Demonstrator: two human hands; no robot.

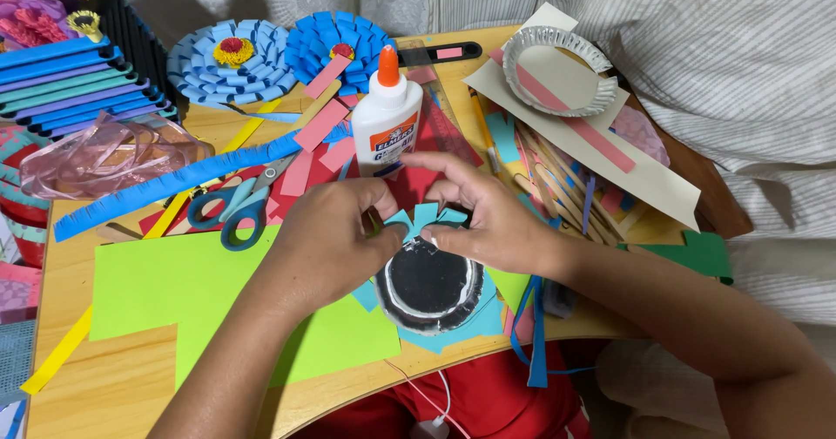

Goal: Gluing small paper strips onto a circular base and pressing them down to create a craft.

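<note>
My left hand [335,234] and my right hand [488,212] meet over the far rim of a small paper plate [429,287] painted black with a white edge. Both pinch short teal paper loops [427,218] set along that rim. The plate rests on teal paper at the near edge of a wooden table [113,387]. A white glue bottle [385,121] with an orange cap stands just behind my hands.
Blue-handled scissors [233,205] lie left of my hands beside a fringed blue strip [165,186]. Green paper [174,291] covers the near left. Two blue paper flowers [231,60] sit at the back, a silver foil plate [557,69] at the back right, pink ribbon [104,156] at the left.
</note>
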